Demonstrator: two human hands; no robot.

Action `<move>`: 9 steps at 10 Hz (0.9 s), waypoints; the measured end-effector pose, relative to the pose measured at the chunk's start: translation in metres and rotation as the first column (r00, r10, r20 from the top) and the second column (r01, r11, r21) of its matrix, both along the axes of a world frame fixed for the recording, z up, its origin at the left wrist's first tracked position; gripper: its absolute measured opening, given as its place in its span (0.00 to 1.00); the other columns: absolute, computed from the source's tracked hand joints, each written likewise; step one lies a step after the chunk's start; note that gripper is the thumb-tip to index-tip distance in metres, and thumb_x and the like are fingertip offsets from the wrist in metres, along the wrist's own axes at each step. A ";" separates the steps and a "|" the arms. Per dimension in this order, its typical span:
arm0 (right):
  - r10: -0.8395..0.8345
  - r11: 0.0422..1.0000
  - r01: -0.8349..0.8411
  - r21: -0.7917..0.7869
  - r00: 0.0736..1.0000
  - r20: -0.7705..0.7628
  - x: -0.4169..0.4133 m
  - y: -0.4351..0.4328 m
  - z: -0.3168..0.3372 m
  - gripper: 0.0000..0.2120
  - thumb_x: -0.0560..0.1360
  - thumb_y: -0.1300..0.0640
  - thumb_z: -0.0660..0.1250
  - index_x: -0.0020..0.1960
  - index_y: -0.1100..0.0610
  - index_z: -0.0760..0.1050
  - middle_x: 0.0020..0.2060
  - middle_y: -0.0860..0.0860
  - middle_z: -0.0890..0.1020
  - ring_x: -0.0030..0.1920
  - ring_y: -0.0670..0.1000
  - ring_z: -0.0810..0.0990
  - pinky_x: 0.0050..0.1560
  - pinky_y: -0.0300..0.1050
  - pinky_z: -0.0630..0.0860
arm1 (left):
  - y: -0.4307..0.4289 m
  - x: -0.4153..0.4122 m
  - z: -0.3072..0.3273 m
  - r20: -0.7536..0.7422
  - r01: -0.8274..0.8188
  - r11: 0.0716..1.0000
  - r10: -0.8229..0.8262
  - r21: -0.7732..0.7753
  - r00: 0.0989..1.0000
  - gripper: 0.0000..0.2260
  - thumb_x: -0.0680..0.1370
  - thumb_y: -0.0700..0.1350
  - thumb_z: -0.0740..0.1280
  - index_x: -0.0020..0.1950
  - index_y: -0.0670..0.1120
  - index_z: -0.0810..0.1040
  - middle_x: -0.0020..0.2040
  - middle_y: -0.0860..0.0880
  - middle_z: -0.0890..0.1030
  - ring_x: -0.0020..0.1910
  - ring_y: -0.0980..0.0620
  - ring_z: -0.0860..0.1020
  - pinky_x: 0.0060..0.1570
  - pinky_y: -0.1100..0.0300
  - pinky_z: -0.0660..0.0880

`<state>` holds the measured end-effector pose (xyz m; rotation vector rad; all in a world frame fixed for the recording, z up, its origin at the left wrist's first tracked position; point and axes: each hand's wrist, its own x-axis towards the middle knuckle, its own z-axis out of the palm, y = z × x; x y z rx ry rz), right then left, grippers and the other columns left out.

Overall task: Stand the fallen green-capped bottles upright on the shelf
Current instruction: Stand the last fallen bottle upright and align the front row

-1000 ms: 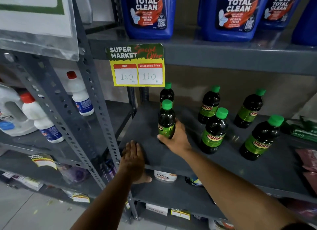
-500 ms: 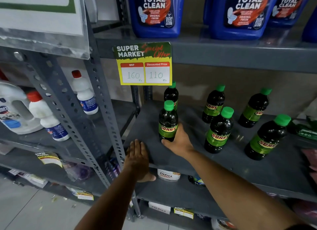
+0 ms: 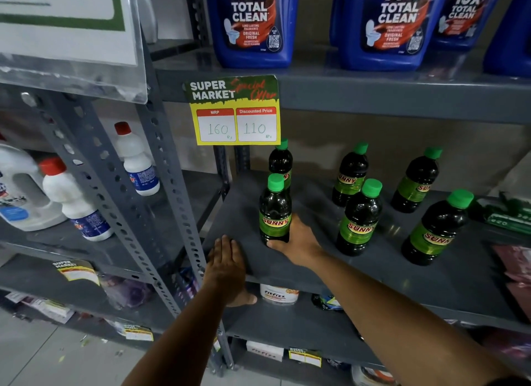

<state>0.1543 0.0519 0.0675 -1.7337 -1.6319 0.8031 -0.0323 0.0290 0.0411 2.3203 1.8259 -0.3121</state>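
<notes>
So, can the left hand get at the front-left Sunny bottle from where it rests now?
Probably yes. The left hand lies flat on the shelf edge, with bare shelf between it and the Sunny bottle; the right hand already grips its base.

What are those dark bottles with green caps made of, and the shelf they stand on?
The green-capped bottle held by the right hand looks like clear glossy plastic: light glints on it and dark liquid shows through. Its cap seems matte ridged plastic. The shelf appears to be grey painted metal, judging by the perforated upright.
</notes>
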 end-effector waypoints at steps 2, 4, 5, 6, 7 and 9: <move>0.041 0.999 -0.041 0.029 0.999 0.012 -0.009 -0.026 -0.009 0.33 0.68 0.52 0.78 0.67 0.55 0.66 0.61 0.52 0.79 0.61 0.52 0.77 0.56 0.41 0.72 | -0.002 0.001 0.002 -0.005 -0.015 1.000 0.015 -0.001 1.000 0.61 0.66 0.65 0.73 0.74 0.38 0.32 0.76 0.36 0.33 0.75 0.37 0.35 0.73 0.46 0.39; 0.029 0.998 -0.028 0.060 1.000 -0.009 -0.015 -0.037 -0.012 0.33 0.68 0.52 0.77 0.67 0.55 0.66 0.62 0.52 0.79 0.63 0.53 0.77 0.59 0.42 0.73 | -0.001 0.002 0.003 -0.045 -0.014 1.000 0.014 -0.017 0.999 0.60 0.66 0.66 0.71 0.74 0.38 0.32 0.75 0.36 0.32 0.75 0.37 0.35 0.73 0.46 0.39; 0.022 0.998 -0.021 0.055 1.000 -0.020 -0.016 -0.038 -0.011 0.32 0.68 0.53 0.77 0.67 0.55 0.66 0.62 0.53 0.79 0.63 0.53 0.77 0.58 0.41 0.72 | 0.000 0.001 0.002 -0.054 -0.014 1.000 0.013 -0.019 0.998 0.60 0.66 0.67 0.71 0.74 0.38 0.32 0.75 0.36 0.33 0.75 0.37 0.35 0.73 0.46 0.40; 0.024 0.998 -0.023 0.051 1.000 -0.020 -0.017 -0.040 -0.011 0.32 0.69 0.53 0.77 0.67 0.55 0.66 0.62 0.53 0.79 0.63 0.53 0.77 0.58 0.41 0.71 | -0.001 0.002 0.003 -0.069 -0.013 1.000 0.012 -0.019 0.998 0.60 0.66 0.67 0.70 0.74 0.38 0.32 0.75 0.35 0.33 0.75 0.36 0.35 0.74 0.46 0.40; 0.026 0.999 -0.025 0.044 0.999 -0.030 -0.017 -0.040 -0.011 0.32 0.69 0.54 0.77 0.67 0.55 0.66 0.62 0.53 0.79 0.63 0.53 0.77 0.58 0.41 0.71 | -0.002 0.002 0.003 -0.071 -0.017 1.000 0.015 -0.017 0.997 0.60 0.66 0.66 0.71 0.74 0.38 0.32 0.76 0.35 0.33 0.75 0.36 0.35 0.74 0.45 0.41; 0.038 0.999 -0.038 0.019 0.999 -0.021 -0.017 -0.042 -0.011 0.33 0.68 0.53 0.77 0.68 0.55 0.66 0.61 0.53 0.79 0.62 0.53 0.77 0.58 0.42 0.72 | -0.001 0.003 0.003 -0.080 -0.027 0.999 0.025 -0.017 0.996 0.60 0.66 0.66 0.71 0.74 0.38 0.32 0.76 0.36 0.33 0.75 0.37 0.35 0.74 0.46 0.41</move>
